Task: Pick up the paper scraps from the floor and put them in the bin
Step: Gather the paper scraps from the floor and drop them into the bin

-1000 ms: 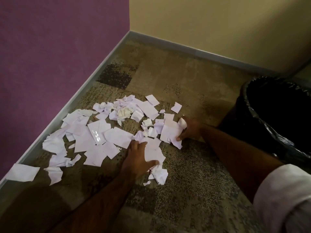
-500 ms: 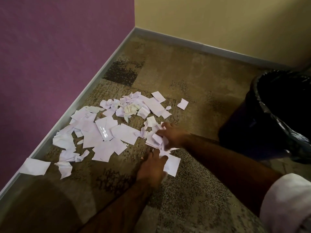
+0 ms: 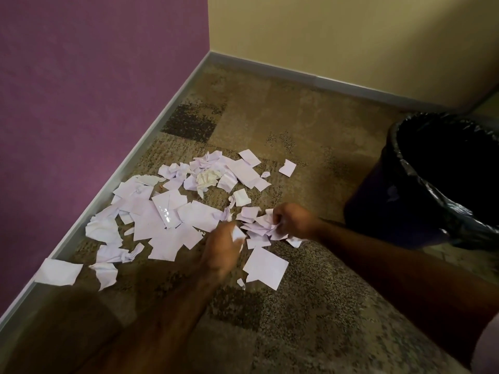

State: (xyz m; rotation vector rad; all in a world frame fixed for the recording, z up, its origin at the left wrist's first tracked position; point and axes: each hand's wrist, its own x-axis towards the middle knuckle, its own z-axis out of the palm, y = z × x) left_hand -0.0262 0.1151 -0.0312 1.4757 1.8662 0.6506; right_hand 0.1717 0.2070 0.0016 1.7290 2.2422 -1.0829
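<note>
Carpeted floor (image 3: 310, 136) at centre carries feather-light, limp paper scraps (image 3: 162, 211); left hand (image 3: 224, 249) and right hand (image 3: 293, 220) pinch some; bunch them for the bin (image 3: 421, 184).

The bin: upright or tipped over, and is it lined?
Upright. The bin stands on the carpet, mouth up, with a black liner over its rim.

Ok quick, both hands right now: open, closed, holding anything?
Left hand: closed on a white paper scrap.
Right hand: fingers curled into a bunch of paper scraps on the carpet, gripping them.
</note>
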